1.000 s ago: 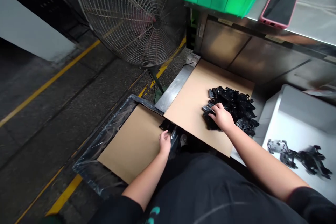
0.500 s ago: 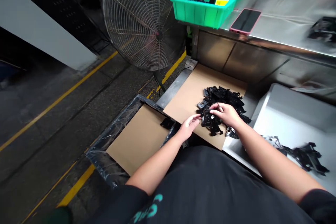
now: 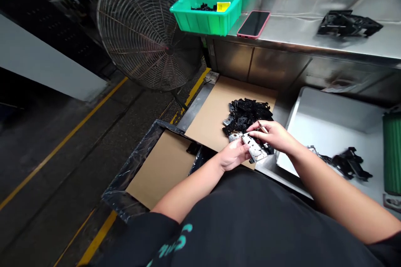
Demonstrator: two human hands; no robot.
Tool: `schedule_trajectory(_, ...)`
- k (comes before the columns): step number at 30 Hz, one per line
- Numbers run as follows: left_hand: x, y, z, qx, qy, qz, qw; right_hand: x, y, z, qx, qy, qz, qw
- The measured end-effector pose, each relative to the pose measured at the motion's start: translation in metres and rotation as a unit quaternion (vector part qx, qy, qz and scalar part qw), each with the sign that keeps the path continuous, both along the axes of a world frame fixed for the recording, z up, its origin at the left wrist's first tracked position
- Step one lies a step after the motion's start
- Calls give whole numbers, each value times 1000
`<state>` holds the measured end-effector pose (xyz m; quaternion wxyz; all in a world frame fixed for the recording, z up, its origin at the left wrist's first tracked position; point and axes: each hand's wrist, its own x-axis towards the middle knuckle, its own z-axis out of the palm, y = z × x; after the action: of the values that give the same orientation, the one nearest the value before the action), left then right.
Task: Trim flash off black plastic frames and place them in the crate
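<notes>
Both hands meet over the near edge of a cardboard sheet (image 3: 216,108). My left hand (image 3: 233,155) and my right hand (image 3: 272,137) together hold a flat black plastic part (image 3: 254,150) whose glossy face catches the light. A thin stick-like tool pokes out between the fingers of my right hand. Just beyond the hands lies a pile of black plastic parts (image 3: 247,113) on the cardboard.
A lined box (image 3: 156,167) with a cardboard layer sits low on the left. A white tray (image 3: 332,125) on the right holds a few black parts (image 3: 349,162). A metal bench carries a green bin (image 3: 208,10), a phone (image 3: 253,23) and a black part (image 3: 346,23). A floor fan (image 3: 140,33) stands left.
My left hand left the box and came up to my right hand. A black part was lifted off the pile and is now held between both hands. The view tilted up.
</notes>
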<state>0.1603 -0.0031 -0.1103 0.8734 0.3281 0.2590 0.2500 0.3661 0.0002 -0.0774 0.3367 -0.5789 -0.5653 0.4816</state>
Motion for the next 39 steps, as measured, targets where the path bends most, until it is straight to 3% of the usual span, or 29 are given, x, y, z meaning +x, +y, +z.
schedule_trajectory(4, -1, -5, 16, 28, -8, 40, 999, 9, -26, 24, 128, -49, -62, 989)
schedule_trajectory(8, -5, -8, 35, 97, -10, 90, 991, 8, -63, 52, 213, -117, -27, 970)
schedule_trajectory(11, -3, -9, 45, 143, -14, 92, 985, 1, -82, 63, 263, -186, -28, 946)
schedule_trajectory(21, 5, -12, 53, 219, -8, 71, 973, -4, -91, 65, 338, -239, -49, 909)
schedule_trajectory(27, 3, -19, 66, 229, 21, 73, 970, -3, -94, 66, 355, -248, -34, 901)
schedule_trajectory(33, -1, -22, 66, 239, 23, 78, 968, -3, -97, 68, 386, -241, -16, 890)
schedule_trajectory(39, -2, -27, 69, 248, 33, 72, 966, 0, -101, 70, 372, -225, 14, 901)
